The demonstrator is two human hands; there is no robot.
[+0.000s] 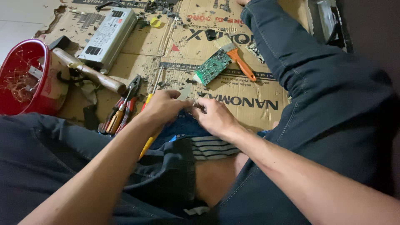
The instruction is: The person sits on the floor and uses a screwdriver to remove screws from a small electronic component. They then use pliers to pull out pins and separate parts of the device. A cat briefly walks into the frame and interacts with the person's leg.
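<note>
My left hand [163,107] and my right hand [214,116] meet low over my lap, above flattened cardboard [233,104]. Both pinch a small flat grey piece [186,92] between their fingertips; its lower part is hidden by the fingers. Under the hands lies a blue cloth [181,127] on my dark trousers. A green circuit board [212,66] lies just beyond the hands on the cardboard. An orange-handled brush [237,56] rests beside it.
Pliers with red-yellow handles [125,106] lie left of my left hand, near a wooden-handled hammer [89,71]. A red bowl of wire scraps [25,77] stands far left. A grey metal power unit [109,36] sits at the back. My right leg [316,83] stretches across the right side.
</note>
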